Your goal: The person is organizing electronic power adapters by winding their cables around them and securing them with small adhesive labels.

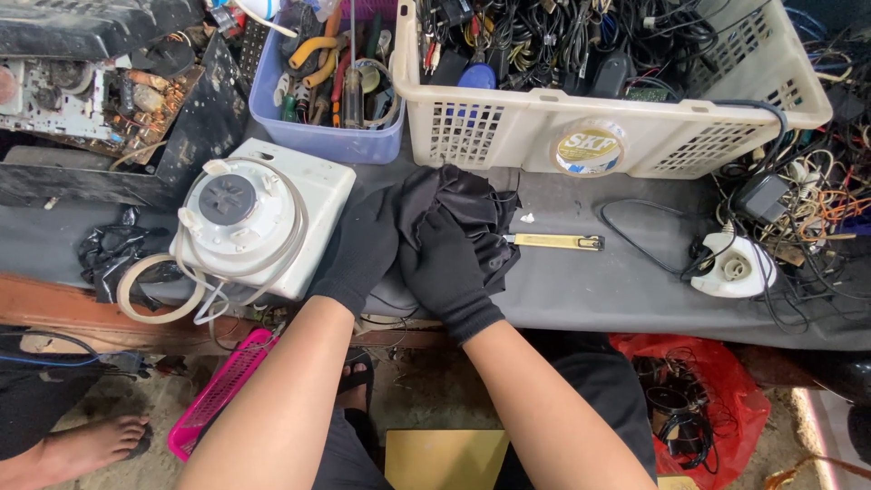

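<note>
From the head camera I see both my hands in black gloves on the grey mat (581, 281), pressed side by side on a black cloth (472, 213) bunched at the middle of the bench. My left hand (361, 249) lies curled against the cloth's left edge, fingers folded down onto it; my right hand (446, 263) is closed over the cloth from above, gripping a fold. Just left of my left hand sits a white blender base (263, 213), its cord (150, 304) looped over the bench edge. Right of the cloth, a yellow cutter (553, 241) lies flat on the mat, close but apart from it. Behind the cloth, a cream basket (617, 132) of black cables stands nearly touching it, and a blue bin (318, 136) of hand tools stands behind the blender base. Farther right rests a white plug part (735, 265) among tangled wires. Below the bench I see a red bag (717, 390) and a pink tray (218, 392).
</note>
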